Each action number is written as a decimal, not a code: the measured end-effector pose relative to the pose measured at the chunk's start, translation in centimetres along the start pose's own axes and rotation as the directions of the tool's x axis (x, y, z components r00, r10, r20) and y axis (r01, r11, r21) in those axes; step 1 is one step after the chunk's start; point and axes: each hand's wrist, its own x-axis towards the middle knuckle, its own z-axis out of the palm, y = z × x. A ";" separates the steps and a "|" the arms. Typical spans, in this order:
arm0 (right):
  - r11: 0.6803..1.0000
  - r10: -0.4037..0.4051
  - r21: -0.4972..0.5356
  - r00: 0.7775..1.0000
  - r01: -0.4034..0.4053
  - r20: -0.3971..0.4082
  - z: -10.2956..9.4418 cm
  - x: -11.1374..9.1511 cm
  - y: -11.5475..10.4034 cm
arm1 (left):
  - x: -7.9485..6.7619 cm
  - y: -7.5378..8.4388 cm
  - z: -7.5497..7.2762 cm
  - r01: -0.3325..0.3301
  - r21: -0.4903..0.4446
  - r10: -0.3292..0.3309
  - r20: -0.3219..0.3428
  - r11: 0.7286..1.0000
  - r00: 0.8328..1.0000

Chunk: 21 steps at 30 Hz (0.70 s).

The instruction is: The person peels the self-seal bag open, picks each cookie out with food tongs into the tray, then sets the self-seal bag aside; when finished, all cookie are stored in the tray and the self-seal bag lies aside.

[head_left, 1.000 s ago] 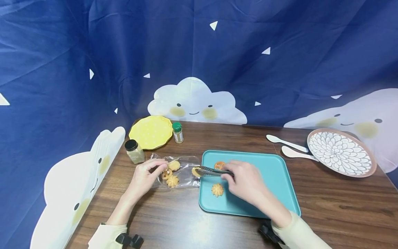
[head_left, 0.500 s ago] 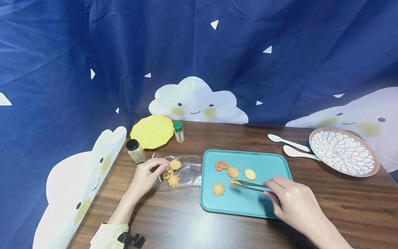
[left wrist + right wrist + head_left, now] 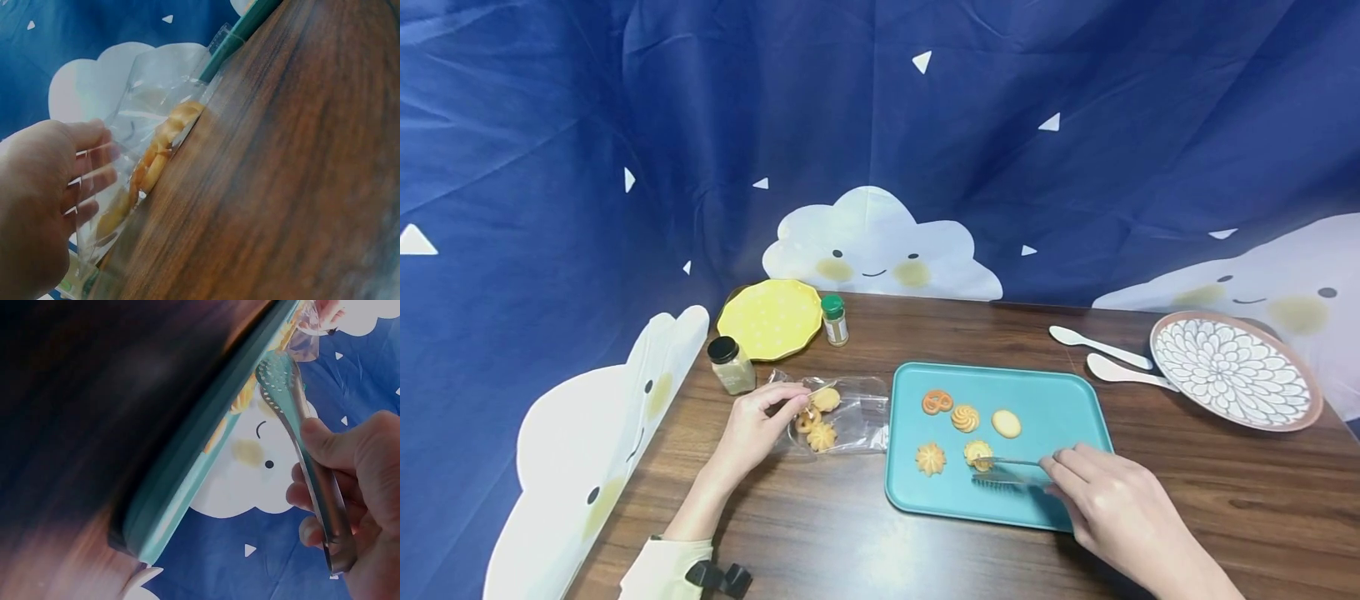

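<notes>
My left hand (image 3: 752,429) pinches the rim of a clear plastic bag (image 3: 859,417) on the table. Several cookies (image 3: 822,437) lie inside; the left wrist view shows the bag's film (image 3: 147,94) held up at the fingers. Over the teal tray (image 3: 1060,392), my right hand (image 3: 1120,504) grips metal tongs (image 3: 325,500) with perforated ends. Their arms stand apart beside a flower-shaped cookie (image 3: 978,452) lying on the tray; one tip overlaps its edge. Also on the tray are a pretzel (image 3: 937,402), a swirl cookie (image 3: 966,418), an oval cookie (image 3: 1007,423) and another flower-shaped cookie (image 3: 931,459).
At the back left stand a yellow plate (image 3: 769,318), a black-capped jar (image 3: 733,367) and a green-capped shaker (image 3: 834,321). Two white spoons (image 3: 1101,346) and a patterned plate (image 3: 1236,371) lie at the right. A blue cloud-printed cloth (image 3: 820,108) hangs behind the table.
My right hand carried a cookie in the tongs from the bag rightward to the tray. The tongs have spread and let it go there. My left hand has stayed at the bag.
</notes>
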 end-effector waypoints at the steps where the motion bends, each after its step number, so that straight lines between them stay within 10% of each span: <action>1: 1.000 0.007 0.004 1.000 -0.007 0.020 0.0 -0.2 0.0 | 0.0 0.0 0.0 -0.001 -0.002 0.001 -0.001 1.000 1.000; 10: 0.991 0.111 0.065 0.988 -0.118 0.103 -0.5 0.1 0.1 | -0.2 0.1 0.0 -0.012 -0.024 0.012 -0.006 1.000 1.000; 21: 0.974 0.161 0.124 0.963 -0.191 0.215 3.8 6.5 -1.4 | -0.1 0.3 -0.1 -0.003 -0.033 0.003 -0.002 0.999 1.000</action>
